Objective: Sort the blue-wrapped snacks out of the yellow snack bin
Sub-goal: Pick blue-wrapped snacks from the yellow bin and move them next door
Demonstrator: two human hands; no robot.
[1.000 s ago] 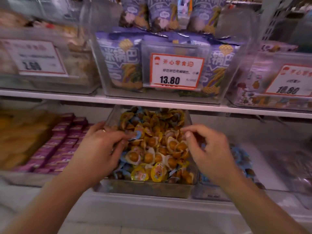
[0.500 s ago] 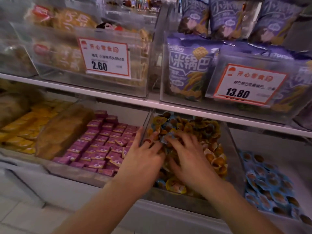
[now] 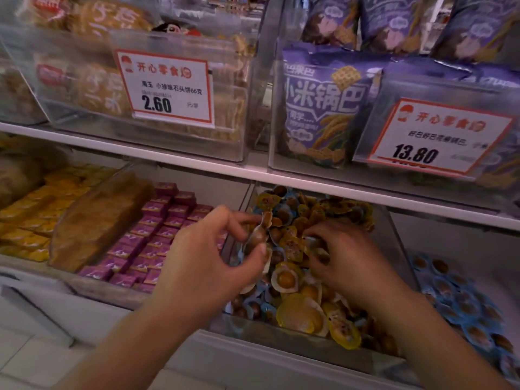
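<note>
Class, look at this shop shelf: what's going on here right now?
A person is picking through a clear bin of mixed yellow and blue wrapped snacks. The left hand pinches one small snack lifted above the pile, while the right hand digs among the wrappers. Blue ones remain in the bin.

White shop shelving (image 3: 197, 161), clear bins, seemingly pale tiled floor (image 3: 25, 358)
</note>
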